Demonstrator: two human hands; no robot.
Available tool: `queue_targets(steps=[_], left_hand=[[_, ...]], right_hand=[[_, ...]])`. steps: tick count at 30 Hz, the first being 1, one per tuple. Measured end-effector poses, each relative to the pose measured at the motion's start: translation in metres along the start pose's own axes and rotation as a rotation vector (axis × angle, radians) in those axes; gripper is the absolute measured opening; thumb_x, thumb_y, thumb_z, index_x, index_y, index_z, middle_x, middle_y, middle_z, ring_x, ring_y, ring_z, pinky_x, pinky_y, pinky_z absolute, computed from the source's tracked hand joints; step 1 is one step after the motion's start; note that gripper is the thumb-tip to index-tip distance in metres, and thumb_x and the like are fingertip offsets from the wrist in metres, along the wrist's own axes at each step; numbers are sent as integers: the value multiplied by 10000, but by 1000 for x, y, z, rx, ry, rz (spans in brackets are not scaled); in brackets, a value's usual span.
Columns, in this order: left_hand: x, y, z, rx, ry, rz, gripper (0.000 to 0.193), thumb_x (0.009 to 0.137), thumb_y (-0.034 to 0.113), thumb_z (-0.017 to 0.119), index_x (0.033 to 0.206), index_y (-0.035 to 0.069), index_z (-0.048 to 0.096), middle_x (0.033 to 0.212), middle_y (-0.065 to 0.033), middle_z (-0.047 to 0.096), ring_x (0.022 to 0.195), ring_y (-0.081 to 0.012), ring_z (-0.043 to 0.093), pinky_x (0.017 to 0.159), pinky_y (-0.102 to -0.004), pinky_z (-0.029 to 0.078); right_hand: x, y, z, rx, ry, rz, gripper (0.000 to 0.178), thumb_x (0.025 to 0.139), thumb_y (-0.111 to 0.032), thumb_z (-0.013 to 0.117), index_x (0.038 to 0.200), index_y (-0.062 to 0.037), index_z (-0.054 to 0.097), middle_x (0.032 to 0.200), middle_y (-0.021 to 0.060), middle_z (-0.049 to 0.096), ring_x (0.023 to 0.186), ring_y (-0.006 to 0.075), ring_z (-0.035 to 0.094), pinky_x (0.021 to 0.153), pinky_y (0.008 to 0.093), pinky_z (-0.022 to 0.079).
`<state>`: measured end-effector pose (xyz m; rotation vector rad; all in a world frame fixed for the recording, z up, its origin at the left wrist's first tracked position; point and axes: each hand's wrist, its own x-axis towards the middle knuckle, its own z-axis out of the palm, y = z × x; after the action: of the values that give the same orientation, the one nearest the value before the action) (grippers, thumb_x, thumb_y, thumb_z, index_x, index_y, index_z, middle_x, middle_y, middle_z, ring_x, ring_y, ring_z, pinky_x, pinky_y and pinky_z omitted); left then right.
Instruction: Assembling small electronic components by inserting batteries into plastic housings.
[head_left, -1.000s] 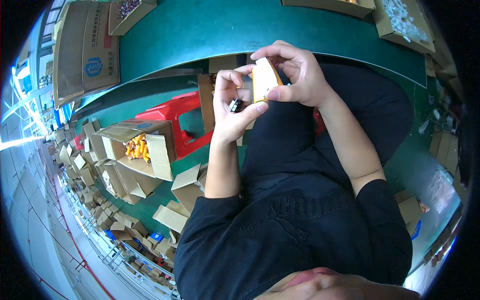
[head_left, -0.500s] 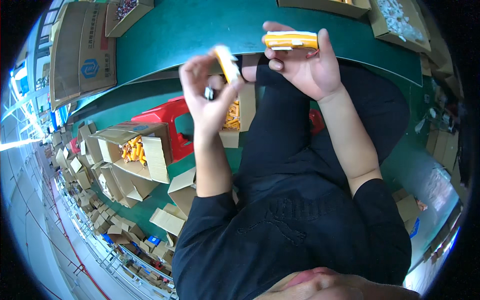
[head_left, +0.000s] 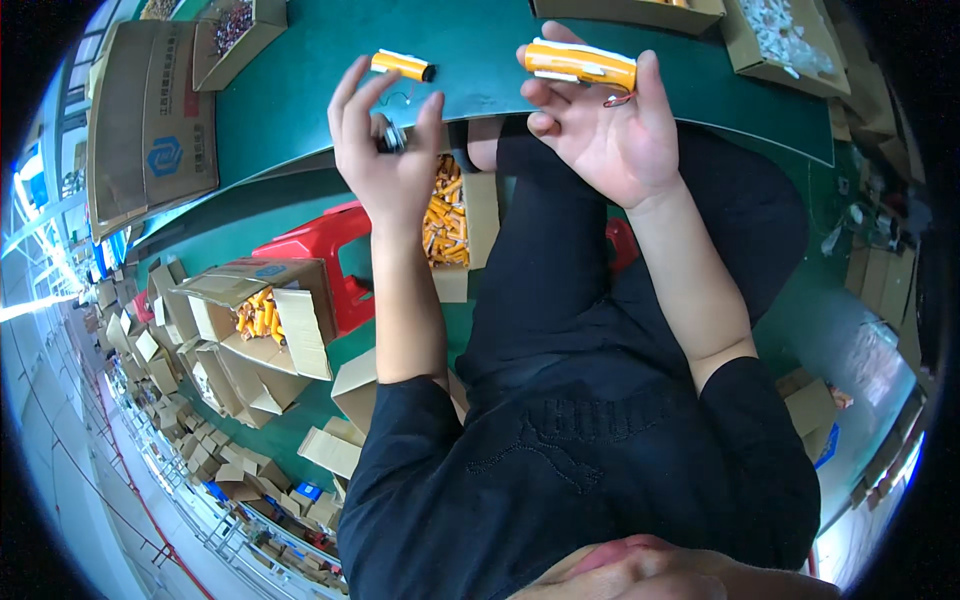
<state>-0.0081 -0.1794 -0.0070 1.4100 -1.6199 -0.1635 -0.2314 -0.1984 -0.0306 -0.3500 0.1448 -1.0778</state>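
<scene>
In my right hand [head_left: 625, 140], raised over the table's near edge, lies a yellow cylindrical battery pack [head_left: 582, 65] with white strips along it and a thin red-and-black lead. My fingers are behind the pack and my thumb is at its right end. My left hand [head_left: 385, 165] has its thumb and forefinger spread, while a small black-and-silver piece [head_left: 391, 134] sits against its curled lower fingers; its kind cannot be made out. Just beyond those fingertips a second yellow battery pack [head_left: 402, 66], dark at one end, lies on the green table [head_left: 470, 60].
Cartons of small parts stand at the table's back left [head_left: 240, 45] and back right [head_left: 790, 45]. A tall cardboard box [head_left: 150, 120] is at the left. Below are a carton of yellow packs [head_left: 482, 215], a red stool [head_left: 345, 270] and another open carton [head_left: 300, 325].
My left hand has let go of the second battery pack, which now lies on the table, and has opened its thumb and forefinger. The right hand still holds its pack, slightly tilted.
</scene>
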Motion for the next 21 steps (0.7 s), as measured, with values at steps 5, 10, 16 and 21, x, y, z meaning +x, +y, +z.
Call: queue_targets(steps=[5, 10, 16, 21], left_hand=[[-10, 53, 2, -217, 19, 178, 415, 776, -51, 838, 1144, 51, 676, 1074, -85, 758, 545, -31, 359, 495, -169, 307], [-17, 65, 10, -195, 32, 161, 321, 746, -18, 845, 1042, 39, 735, 935, -73, 771, 655, -150, 651, 589, -234, 516], [-24, 60, 21, -218, 112, 160, 316, 728, -11, 861, 1016, 35, 741, 891, -65, 766, 648, -146, 659, 583, -234, 521], [-23, 66, 17, -131, 81, 179, 339, 736, -28, 852, 1032, 31, 698, 883, -67, 762, 643, -137, 653, 580, -229, 515]], right_hand=[[-3, 10, -4, -248, -24, 36, 817, 996, -631, 544, 1510, -10, 410, 1408, 179, 526, 1198, 230, 577, 924, 323, 466], [-3, 15, 6, -609, -32, -45, 782, 984, -615, 588, 1461, -11, 452, 1365, 165, 537, 1212, 219, 576, 988, 305, 472], [-2, 17, 11, -741, -34, -205, 630, 972, -455, 694, 1391, -18, 521, 1246, 135, 575, 1070, 176, 593, 912, 271, 491], [-3, 16, 6, -748, -6, -229, 578, 936, -345, 773, 1365, -30, 546, 1213, 123, 587, 1012, 170, 600, 863, 265, 503]])
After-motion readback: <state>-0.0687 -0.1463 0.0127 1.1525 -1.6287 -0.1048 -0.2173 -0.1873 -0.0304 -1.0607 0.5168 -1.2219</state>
